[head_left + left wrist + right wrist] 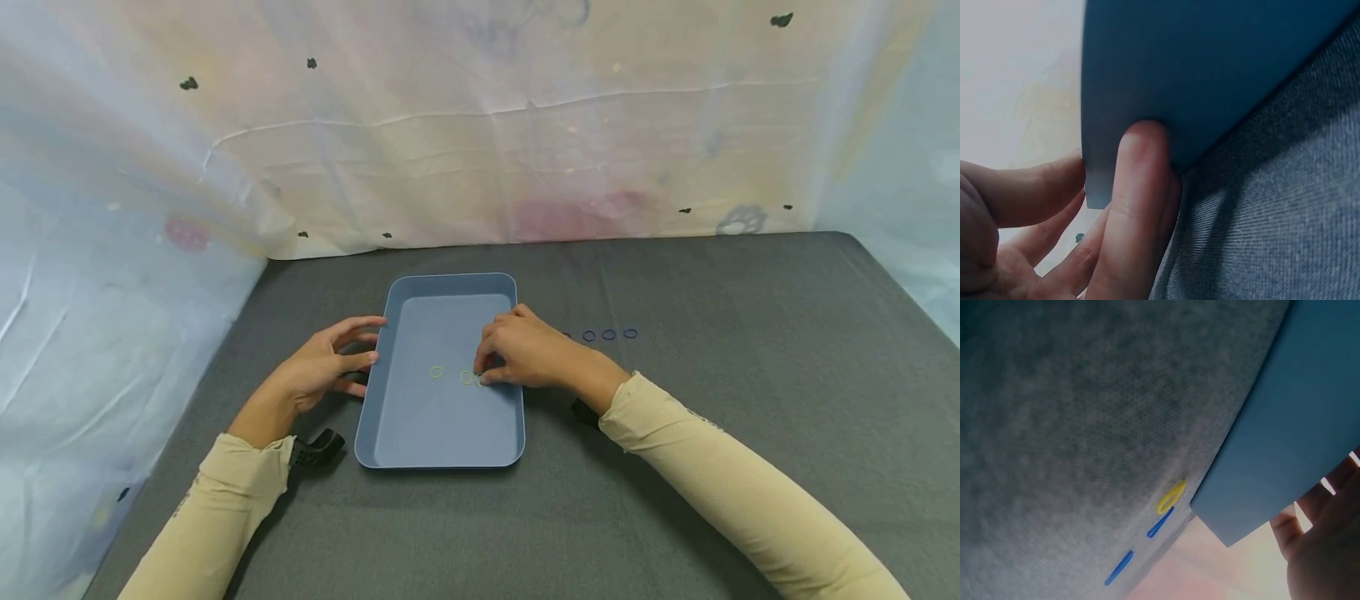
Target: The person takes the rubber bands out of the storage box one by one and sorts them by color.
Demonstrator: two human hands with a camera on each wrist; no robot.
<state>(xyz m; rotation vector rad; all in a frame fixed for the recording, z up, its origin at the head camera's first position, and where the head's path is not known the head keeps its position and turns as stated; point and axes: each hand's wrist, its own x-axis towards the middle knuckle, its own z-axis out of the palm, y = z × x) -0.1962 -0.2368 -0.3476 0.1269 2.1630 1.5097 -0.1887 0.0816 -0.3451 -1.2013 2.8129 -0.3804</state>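
Note:
A blue-grey rectangular tray point(442, 433) lies on the table, with several small thin yellow-green rings point(437, 372) on its floor. Reaching over the tray's right wall, my right hand point(525, 346) has thumb and forefinger together at one yellow-green ring point(479, 381), seemingly pinching it; the fingertips partly cover it. My left hand point(322, 362) rests its fairly straight fingers against the tray's left wall. In the left wrist view, a fingertip point(1141, 144) presses on the tray's outer side point(1147, 62). In the right wrist view, the right fingers are mostly hidden behind the tray wall point(1272, 444).
Right of the tray, several dark blue rings point(609, 334) lie in a row on the grey cloth point(712, 333). A yellow ring point(1171, 497) lies among them near the tray, seen in the right wrist view. A patterned pale curtain point(450, 167) stands behind the table.

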